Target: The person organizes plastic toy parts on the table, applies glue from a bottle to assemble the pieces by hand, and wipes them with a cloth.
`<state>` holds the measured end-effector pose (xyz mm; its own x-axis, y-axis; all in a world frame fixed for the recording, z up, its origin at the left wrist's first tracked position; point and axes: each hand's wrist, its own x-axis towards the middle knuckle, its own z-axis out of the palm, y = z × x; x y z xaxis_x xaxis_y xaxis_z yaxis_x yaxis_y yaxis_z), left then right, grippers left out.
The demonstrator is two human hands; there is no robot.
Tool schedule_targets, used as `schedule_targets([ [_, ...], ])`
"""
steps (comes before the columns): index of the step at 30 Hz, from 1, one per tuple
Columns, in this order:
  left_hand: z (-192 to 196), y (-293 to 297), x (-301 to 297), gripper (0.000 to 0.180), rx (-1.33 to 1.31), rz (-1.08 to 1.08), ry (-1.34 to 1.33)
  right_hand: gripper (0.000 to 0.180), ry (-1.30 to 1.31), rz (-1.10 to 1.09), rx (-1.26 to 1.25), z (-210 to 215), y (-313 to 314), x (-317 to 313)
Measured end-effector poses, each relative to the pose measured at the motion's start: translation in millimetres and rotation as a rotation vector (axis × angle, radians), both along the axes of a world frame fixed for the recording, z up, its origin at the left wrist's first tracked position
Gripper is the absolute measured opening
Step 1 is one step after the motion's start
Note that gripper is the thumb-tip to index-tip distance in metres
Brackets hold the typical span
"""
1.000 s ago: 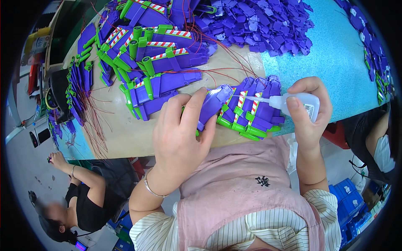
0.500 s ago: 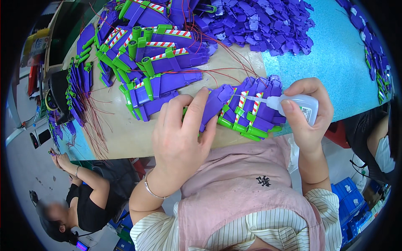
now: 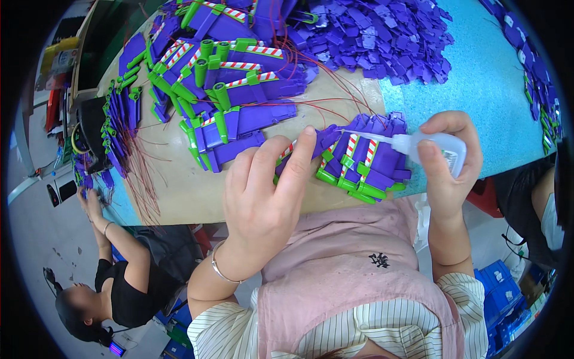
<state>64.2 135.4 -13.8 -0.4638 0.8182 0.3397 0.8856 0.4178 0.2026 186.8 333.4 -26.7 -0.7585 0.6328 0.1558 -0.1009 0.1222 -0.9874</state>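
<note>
In the head view, the left hand point(image 3: 263, 194) pinches a flat purple plastic piece with a red-and-white striped strip point(image 3: 324, 140) between thumb and fingers, above the tan tabletop covering point(image 3: 323, 204) and just left of a fanned row of purple-and-green plastic wings point(image 3: 378, 160). The right hand point(image 3: 448, 173) grips a translucent white squeeze bottle point(image 3: 435, 149) between curled fingers and thumb, its thin nozzle pointing left to the piece's far end; whether they touch, I cannot tell.

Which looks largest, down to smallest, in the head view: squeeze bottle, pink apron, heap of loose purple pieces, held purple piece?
1. Pink apron
2. Heap of loose purple pieces
Unranked below these: squeeze bottle and held purple piece; both are partly covered.
</note>
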Motion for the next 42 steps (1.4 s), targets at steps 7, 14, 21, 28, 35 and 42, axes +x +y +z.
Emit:
schedule_targets([
  [7, -18.0, 10.2, 3.8, 0.035, 0.116, 0.059, -0.172, 0.047, 0.071, -0.06, -0.32, -13.2, 4.4, -2.3],
  [14, -13.5, -2.9, -8.1, 0.021, 0.068, 0.182, -0.301, 0.031, 0.115, -0.036, -0.47, -12.0, 8.6, -6.8],
  [21, -13.1, 7.1, -4.7, 0.027, 0.152, 0.055, -0.234, 0.027, 0.238, 0.012, -0.52, -16.6, 12.5, -6.2],
  [28, -7.3, 13.2, -58.4, 0.039, 0.031, 0.105, 0.19, 0.022, 0.148, -0.07, -0.413, -13.4, 7.0, -3.0],
  [35, 4.5, 5.7, -64.4, 0.046, -0.145, -0.001, 0.217, 0.023, 0.071, -0.131, -0.301, -13.7, 1.5, -1.2],
  [42, 21.3, -7.8, -66.6, 0.05, -0.241, -0.033, 0.167, 0.024, 0.027, -0.1, -0.255, -13.1, 1.7, 2.0],
])
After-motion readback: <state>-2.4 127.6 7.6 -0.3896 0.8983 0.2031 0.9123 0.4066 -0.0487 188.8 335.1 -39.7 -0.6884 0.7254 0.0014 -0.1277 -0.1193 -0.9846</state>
